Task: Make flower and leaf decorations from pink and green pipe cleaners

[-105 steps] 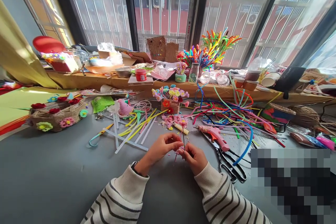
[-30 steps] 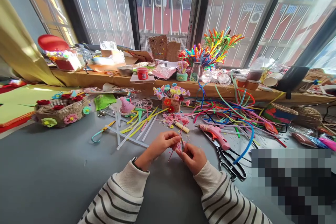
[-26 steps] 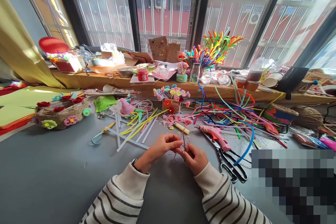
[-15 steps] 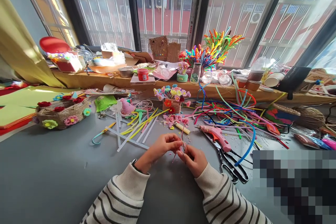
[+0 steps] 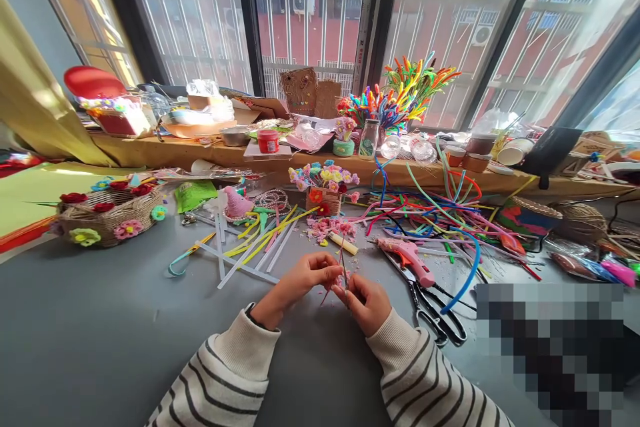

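Observation:
My left hand (image 5: pixel 316 275) is closed in a pinch on a thin pink pipe cleaner (image 5: pixel 326 295), whose lower end slants down between the hands. Close beside it, my right hand (image 5: pixel 367 300) is also closed, fingertips pinching a thin dark-looking strand of the same work. Finger overlap hides how the strands join. Just beyond the hands lie pink fluffy clippings (image 5: pixel 330 229) and a pale glue stick (image 5: pixel 344 243). A pink glue gun (image 5: pixel 409 259) and black-handled scissors (image 5: pixel 440 313) rest to the right of my right hand.
Loose coloured pipe cleaners (image 5: pixel 425 213) spread at the back right. White and yellow sticks (image 5: pixel 255 247) lie left of centre. A flower-trimmed woven basket (image 5: pixel 107 220) stands far left. A small pot of flowers (image 5: pixel 325 201) is behind the clippings, before the cluttered window ledge (image 5: pixel 210 161).
The view has shifted slightly, so everything sits a little further left. Both hands stay close together, still pinching. The pink tuft seen above the fingers earlier no longer shows there.

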`<state>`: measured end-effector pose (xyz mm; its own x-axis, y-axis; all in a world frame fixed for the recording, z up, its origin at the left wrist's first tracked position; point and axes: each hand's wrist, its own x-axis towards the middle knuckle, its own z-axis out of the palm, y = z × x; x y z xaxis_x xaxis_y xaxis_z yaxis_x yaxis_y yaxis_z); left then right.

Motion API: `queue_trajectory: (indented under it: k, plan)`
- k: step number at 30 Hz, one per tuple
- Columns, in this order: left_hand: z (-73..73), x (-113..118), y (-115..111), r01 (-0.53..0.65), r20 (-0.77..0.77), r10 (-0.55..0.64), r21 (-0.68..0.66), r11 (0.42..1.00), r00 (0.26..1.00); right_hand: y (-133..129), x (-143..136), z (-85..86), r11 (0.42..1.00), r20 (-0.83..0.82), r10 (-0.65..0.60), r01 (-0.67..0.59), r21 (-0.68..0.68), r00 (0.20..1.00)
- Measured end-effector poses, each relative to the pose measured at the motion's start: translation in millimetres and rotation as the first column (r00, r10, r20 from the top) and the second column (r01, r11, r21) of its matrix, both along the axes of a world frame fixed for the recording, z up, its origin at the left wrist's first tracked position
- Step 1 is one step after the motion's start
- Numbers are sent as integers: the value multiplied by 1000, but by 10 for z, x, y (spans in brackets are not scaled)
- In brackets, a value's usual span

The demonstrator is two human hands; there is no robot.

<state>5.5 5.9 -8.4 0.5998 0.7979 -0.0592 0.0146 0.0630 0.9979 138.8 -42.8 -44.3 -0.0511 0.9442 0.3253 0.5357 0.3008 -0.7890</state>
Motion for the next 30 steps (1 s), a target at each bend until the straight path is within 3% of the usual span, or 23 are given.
queue_trajectory:
  k: [13,20,25,30]
  plan:
    - [5,-4,2,-36,32,36,6,999,999,34,3,-21,1000,-3,-23,24,19,1000]
    - [15,-1,-4,-2,21,2,6,1000,1000,13,-4,-4,990,-106,118,-126,-70,987]
    - [-4,0,-1,52,-23,-52,-5,999,998,26,-5,-2,997,-62,37,-41,-69,997]
    - [-5,-2,-1,-13,51,14,-21,1000,999,46,-8,-38,995,-88,63,-69,-76,994]
